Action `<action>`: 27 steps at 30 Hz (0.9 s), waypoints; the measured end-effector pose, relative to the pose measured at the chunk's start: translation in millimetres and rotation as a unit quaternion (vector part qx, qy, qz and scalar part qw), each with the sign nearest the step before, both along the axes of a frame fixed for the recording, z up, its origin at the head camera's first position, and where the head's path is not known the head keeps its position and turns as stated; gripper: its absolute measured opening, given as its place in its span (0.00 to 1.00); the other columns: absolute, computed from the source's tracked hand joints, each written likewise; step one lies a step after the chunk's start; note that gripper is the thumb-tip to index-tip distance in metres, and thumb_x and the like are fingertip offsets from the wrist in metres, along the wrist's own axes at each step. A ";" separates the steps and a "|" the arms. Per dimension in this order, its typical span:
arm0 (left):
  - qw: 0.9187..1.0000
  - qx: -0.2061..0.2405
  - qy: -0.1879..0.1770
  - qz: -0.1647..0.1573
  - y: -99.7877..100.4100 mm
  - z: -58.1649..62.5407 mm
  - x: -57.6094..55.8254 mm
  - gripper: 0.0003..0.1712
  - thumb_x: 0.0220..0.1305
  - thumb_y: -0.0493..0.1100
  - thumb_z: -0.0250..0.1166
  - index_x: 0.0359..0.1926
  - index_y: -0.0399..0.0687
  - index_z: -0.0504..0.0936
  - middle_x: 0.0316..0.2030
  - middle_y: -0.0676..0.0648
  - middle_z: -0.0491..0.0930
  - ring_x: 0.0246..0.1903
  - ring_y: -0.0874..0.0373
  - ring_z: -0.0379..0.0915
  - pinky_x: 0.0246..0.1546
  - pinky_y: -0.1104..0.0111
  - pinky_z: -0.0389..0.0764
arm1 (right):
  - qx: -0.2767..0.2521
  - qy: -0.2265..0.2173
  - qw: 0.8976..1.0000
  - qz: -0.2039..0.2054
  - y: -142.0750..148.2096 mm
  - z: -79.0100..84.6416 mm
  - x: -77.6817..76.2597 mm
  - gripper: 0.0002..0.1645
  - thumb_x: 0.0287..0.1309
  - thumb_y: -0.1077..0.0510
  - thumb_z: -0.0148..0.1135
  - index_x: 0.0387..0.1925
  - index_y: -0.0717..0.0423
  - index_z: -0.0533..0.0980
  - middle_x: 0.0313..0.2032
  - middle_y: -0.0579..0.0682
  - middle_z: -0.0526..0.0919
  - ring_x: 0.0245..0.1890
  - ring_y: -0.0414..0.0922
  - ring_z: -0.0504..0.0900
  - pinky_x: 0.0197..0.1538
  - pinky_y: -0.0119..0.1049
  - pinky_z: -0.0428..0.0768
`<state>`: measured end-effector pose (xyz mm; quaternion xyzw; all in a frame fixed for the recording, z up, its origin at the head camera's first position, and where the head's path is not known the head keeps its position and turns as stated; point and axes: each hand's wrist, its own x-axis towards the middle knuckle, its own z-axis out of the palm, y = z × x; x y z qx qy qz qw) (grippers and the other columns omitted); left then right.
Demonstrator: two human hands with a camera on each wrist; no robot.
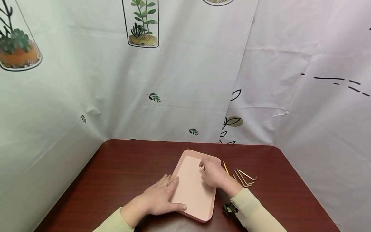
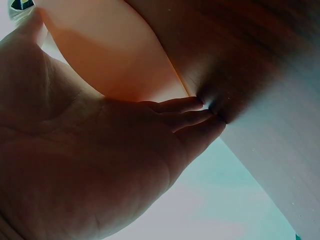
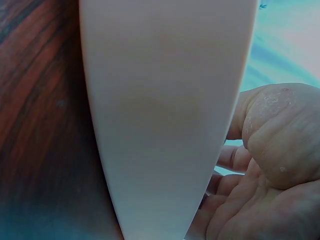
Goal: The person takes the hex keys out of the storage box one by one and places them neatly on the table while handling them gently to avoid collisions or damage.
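Note:
A shallow pink tray [image 1: 192,190] with a raised rim lies at a slant on the dark red-brown table. My left hand [image 1: 157,196] rests on its left side, thumb over the near rim and fingers stretched along the long edge. In the left wrist view those fingers [image 2: 190,122] look straight, tips down by the tabletop. Over the far right part of the tray, my right hand [image 1: 213,172] has its fingers curled, pinching a thin rod [image 1: 201,168]. Only a short end of the rod shows; the hand hides the rest.
Several L-shaped hex keys [image 1: 246,184] lie right of the tray, partly behind my right forearm. A yellow pencil-like stick [image 1: 225,167] sits near the tray's right rim. White printed curtains [image 1: 174,80] close in the table [image 1: 130,167] at the back and sides.

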<state>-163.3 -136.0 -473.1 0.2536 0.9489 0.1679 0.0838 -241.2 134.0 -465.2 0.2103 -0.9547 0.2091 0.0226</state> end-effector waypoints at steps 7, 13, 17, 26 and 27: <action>1.000 0.003 0.004 -0.001 -0.5 -0.9 0.1 0.69 0.63 0.86 0.64 0.84 0.37 0.66 0.80 0.23 0.62 0.82 0.28 0.56 0.75 0.35 0.69 | -0.006 0.005 1.000 -0.001 0.2 2.7 -0.4 0.18 0.52 0.74 0.70 0.47 0.63 0.83 0.33 0.50 0.80 0.33 0.46 0.78 0.41 0.44 0.82; 1.000 0.004 0.006 -0.001 -0.1 -1.4 -0.4 0.69 0.63 0.86 0.64 0.84 0.37 0.66 0.80 0.23 0.62 0.82 0.28 0.56 0.75 0.35 0.70 | -0.008 0.005 1.000 -0.003 1.8 4.3 -0.3 0.18 0.54 0.74 0.69 0.47 0.63 0.83 0.32 0.49 0.81 0.32 0.44 0.78 0.41 0.44 0.81; 1.000 0.004 0.005 -0.001 0.6 -1.0 0.0 0.69 0.63 0.86 0.64 0.84 0.38 0.66 0.80 0.23 0.62 0.82 0.28 0.56 0.75 0.35 0.70 | -0.005 0.014 1.000 -0.007 3.0 5.5 0.0 0.16 0.56 0.73 0.70 0.46 0.62 0.83 0.31 0.48 0.81 0.30 0.43 0.77 0.40 0.44 0.79; 1.000 0.003 0.003 0.002 0.3 -0.9 0.9 0.69 0.63 0.86 0.64 0.85 0.38 0.66 0.80 0.23 0.62 0.82 0.28 0.56 0.75 0.35 0.69 | -0.030 0.018 0.999 -0.005 9.3 8.8 1.3 0.15 0.56 0.74 0.69 0.44 0.61 0.82 0.32 0.50 0.79 0.30 0.44 0.73 0.34 0.42 0.77; 1.000 0.002 0.003 0.003 0.2 -1.0 0.9 0.69 0.63 0.86 0.64 0.85 0.38 0.66 0.80 0.24 0.62 0.82 0.28 0.56 0.75 0.35 0.69 | -0.032 0.012 0.999 -0.007 9.8 9.3 1.5 0.15 0.57 0.74 0.70 0.45 0.61 0.82 0.32 0.50 0.78 0.31 0.44 0.74 0.34 0.42 0.77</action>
